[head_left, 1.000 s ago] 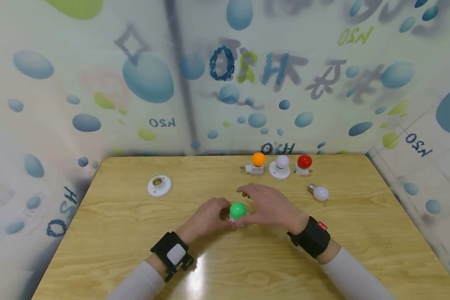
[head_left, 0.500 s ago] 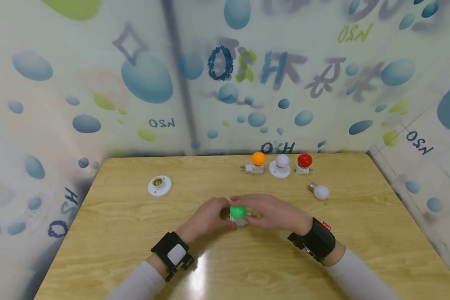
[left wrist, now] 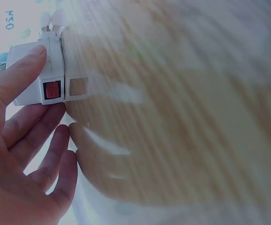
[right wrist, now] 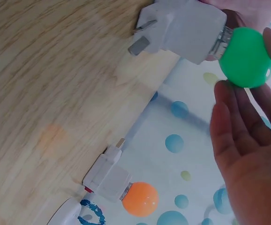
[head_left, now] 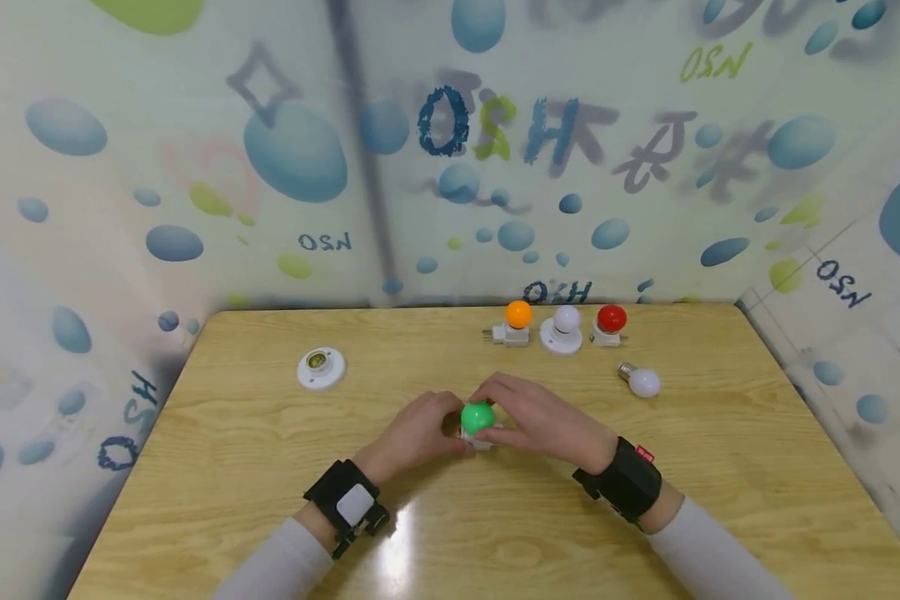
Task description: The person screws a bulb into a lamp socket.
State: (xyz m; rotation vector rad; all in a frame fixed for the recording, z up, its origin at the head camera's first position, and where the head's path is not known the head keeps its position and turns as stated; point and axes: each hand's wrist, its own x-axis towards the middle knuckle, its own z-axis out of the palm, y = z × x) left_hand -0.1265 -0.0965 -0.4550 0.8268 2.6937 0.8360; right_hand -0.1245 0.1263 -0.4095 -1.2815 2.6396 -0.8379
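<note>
The right hand (head_left: 540, 418) pinches the green bulb (head_left: 478, 418), mid-frame; its fingers have shifted and no longer hide the top, so it's probably twisting. The left hand (head_left: 416, 435) pinches the white plug (left wrist: 34, 86) below the bulb.

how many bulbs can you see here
5: green bulb between left hand and right hand; orange bulb, white bulb and red bulb along the back; loose bulb lying in front of the red one.

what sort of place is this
Perhaps a small indoor booth for staged tabletop work: a printed backdrop stands right behind the table, where a green bulb is in hand.
</note>
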